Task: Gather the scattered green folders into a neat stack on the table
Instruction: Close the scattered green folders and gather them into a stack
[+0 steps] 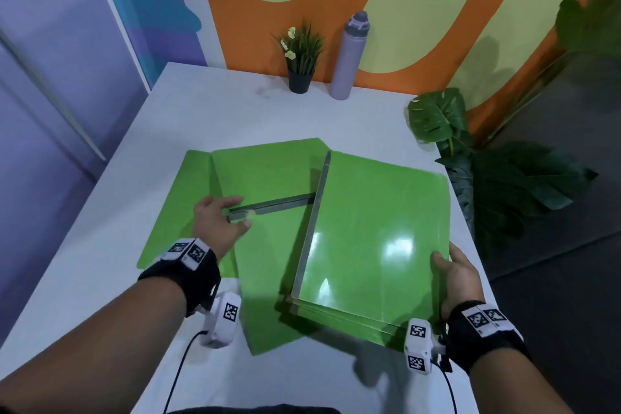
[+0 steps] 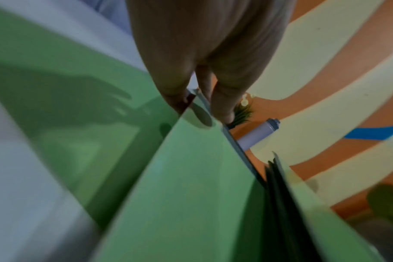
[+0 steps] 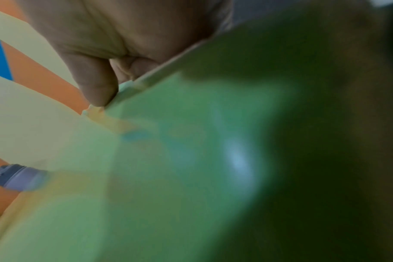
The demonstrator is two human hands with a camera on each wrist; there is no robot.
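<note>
Both hands pinch folders: left hand (image 1: 220,223) holds a loose folder (image 1: 268,175) by its grey spine, right hand (image 1: 457,274) grips the pile (image 1: 376,239) beside it, so slide slowly and line up edges.

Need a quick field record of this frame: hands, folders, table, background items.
left hand: pinches the grey spine end of a loose folder
right hand: grips the right edge of the folder stack
folder stack: several folders, roughly aligned, near-right on the table, overlapping the loose ones
loose folders: at least two beyond the stack, fanned at different angles, not yet squared up
far edge: potted plant, purple bottle, both upright
stack state: unfinished
</note>
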